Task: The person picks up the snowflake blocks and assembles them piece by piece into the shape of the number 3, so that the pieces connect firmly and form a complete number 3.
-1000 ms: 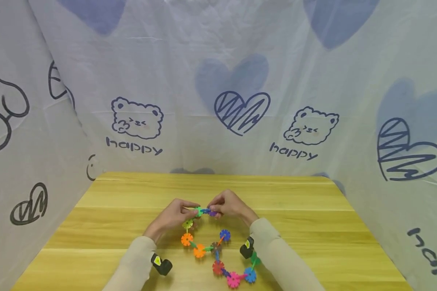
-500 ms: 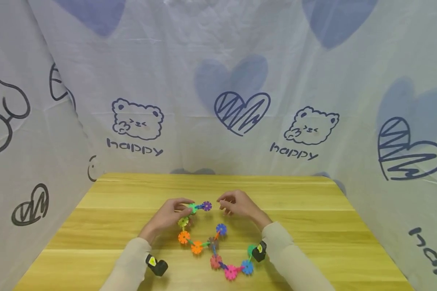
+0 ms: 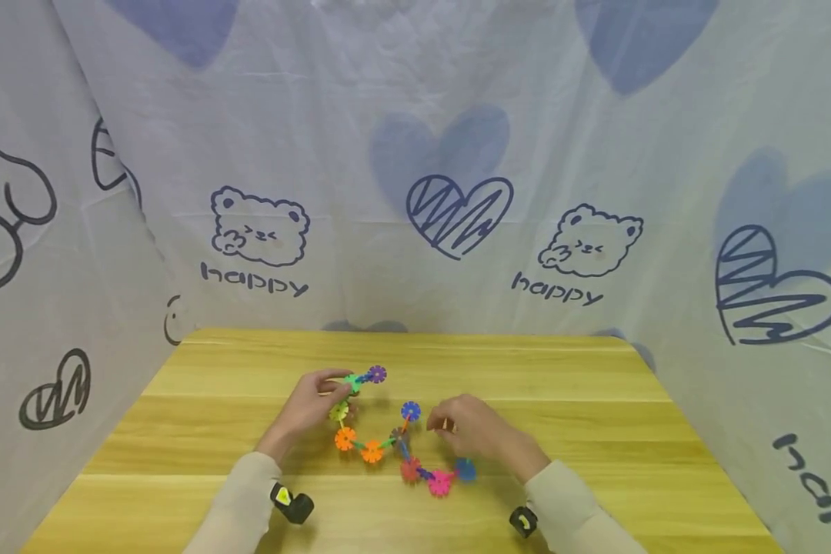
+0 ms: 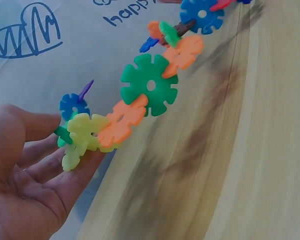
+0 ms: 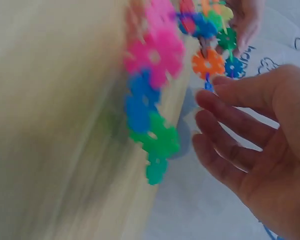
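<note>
A chain of colourful interlocking snowflake discs hangs above the table, bent in a wavy line. My left hand [image 3: 312, 404] pinches a green disc [image 3: 352, 383] close to the chain's purple end disc [image 3: 377, 374]. Yellow [image 3: 339, 412] and orange [image 3: 372, 452] discs follow below it. A blue disc [image 3: 411, 411] sticks up as a side branch in the middle. My right hand [image 3: 481, 431] holds nothing, its fingers loosely bent beside that blue disc. In the right wrist view, pink [image 5: 155, 57] and green [image 5: 157, 137] discs of the other end hang left of its fingertips, blurred and apart from them.
The wooden table [image 3: 595, 385] lies beneath the chain. White cloth [image 3: 360, 254] printed with hearts and bears walls in its back and both sides. Black cameras sit on the left wrist [image 3: 292, 504] and right wrist [image 3: 524, 521].
My right hand has let go of the purple disc, then moved right and nearer to me. My left hand has drawn the chain leftward and farther from me.
</note>
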Demonstrator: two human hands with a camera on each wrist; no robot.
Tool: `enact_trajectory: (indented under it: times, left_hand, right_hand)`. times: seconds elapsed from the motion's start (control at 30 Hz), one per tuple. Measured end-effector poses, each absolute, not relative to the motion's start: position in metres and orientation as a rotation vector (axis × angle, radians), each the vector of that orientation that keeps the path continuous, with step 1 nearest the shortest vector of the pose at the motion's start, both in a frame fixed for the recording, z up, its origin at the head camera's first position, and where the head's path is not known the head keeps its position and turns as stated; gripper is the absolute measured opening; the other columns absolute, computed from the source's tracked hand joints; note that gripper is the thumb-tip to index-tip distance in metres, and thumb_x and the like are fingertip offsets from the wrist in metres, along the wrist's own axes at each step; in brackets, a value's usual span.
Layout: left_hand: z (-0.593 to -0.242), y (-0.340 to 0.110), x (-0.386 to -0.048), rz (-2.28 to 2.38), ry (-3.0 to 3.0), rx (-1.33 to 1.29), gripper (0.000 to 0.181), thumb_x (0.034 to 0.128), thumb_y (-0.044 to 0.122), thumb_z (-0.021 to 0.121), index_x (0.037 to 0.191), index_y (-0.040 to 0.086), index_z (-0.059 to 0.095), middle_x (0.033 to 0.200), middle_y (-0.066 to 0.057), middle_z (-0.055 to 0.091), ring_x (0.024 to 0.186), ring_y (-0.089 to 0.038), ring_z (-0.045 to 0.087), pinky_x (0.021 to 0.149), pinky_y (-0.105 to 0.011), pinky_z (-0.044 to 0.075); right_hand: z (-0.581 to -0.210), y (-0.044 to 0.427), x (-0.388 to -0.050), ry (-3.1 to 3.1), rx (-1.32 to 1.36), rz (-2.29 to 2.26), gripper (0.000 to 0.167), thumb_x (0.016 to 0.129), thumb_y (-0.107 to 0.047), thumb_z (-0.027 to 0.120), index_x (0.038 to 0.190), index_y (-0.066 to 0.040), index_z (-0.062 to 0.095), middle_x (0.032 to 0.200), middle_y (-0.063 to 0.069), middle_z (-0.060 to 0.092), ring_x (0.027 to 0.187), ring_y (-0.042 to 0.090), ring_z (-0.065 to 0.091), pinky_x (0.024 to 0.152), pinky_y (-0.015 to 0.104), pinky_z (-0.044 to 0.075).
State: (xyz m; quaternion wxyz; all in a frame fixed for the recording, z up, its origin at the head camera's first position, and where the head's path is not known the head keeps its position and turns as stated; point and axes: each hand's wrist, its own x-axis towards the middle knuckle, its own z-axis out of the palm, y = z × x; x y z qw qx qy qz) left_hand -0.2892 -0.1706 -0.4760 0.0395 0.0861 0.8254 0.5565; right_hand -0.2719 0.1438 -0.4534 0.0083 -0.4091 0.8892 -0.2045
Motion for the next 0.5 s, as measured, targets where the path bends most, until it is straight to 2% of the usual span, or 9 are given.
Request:
enact_trajectory:
  times: [0.1,0.17,0.27,0.37,0.43,0.5]
  left_hand:
    - [-0.477,-0.172,-0.288,1.747,2.534,0.209,0.045,0.1067,0.021,0.058,0.145,-0.001,0.053,0.120,-0.025,0.073,0.103,-0.033,0.075,0.094,-0.041,0.058]
    - [-0.477,-0.173,-0.287,1.756,2.547,0.168,0.045,0.1069,0.023,0.058,0.146,0.000,0.052,0.121,-0.025,0.073,0.106,-0.034,0.072,0.084,-0.037,0.058]
    - [-0.477,-0.175,-0.287,1.762,2.561,0.090,0.046,0.1067,0.024,0.058,0.146,0.002,0.051,0.122,-0.022,0.073,0.111,-0.028,0.069,0.079,-0.030,0.054]
    - [-0.477,-0.176,-0.287,1.786,2.522,0.069,0.047,0.1068,0.023,0.058,0.148,0.002,0.048,0.122,-0.023,0.072,0.104,-0.024,0.071,0.080,-0.029,0.055]
    - [-0.476,-0.177,-0.287,1.803,2.484,0.076,0.048,0.1066,0.023,0.058,0.149,0.004,0.047,0.123,-0.025,0.071,0.102,-0.027,0.072,0.083,-0.030,0.056]
    - [-0.475,-0.179,-0.288,1.796,2.485,0.095,0.049,0.1061,0.024,0.059,0.150,0.008,0.046,0.129,-0.027,0.067,0.108,-0.031,0.070,0.085,-0.034,0.057]
  right_hand:
    - [-0.459,0.146,-0.264,2.778,-1.306,-0.466,0.027,0.083,0.003,0.069,0.106,-0.008,0.078,0.097,0.003,0.079,0.081,0.007,0.067,0.076,0.019,0.056]
    - [-0.462,0.147,-0.260,2.790,-1.338,-0.351,0.036,0.074,0.002,0.069,0.106,-0.011,0.078,0.092,-0.001,0.077,0.075,0.004,0.060,0.076,0.019,0.052]
    - [-0.467,0.147,-0.255,2.829,-1.403,-0.207,0.039,0.066,-0.001,0.070,0.103,-0.012,0.077,0.083,-0.005,0.073,0.068,0.003,0.048,0.075,0.021,0.047]
    - [-0.473,0.146,-0.254,2.881,-1.404,-0.125,0.033,0.071,-0.005,0.074,0.103,-0.013,0.075,0.082,-0.007,0.069,0.069,0.005,0.043,0.075,0.022,0.044]
    - [-0.478,0.146,-0.254,2.910,-1.392,-0.122,0.027,0.077,-0.011,0.076,0.104,-0.013,0.075,0.085,-0.006,0.070,0.073,0.006,0.046,0.074,0.023,0.046]
    - [-0.480,0.146,-0.256,2.927,-1.373,-0.151,0.023,0.085,-0.019,0.077,0.107,-0.013,0.075,0.092,-0.005,0.073,0.079,0.008,0.053,0.080,0.027,0.051]
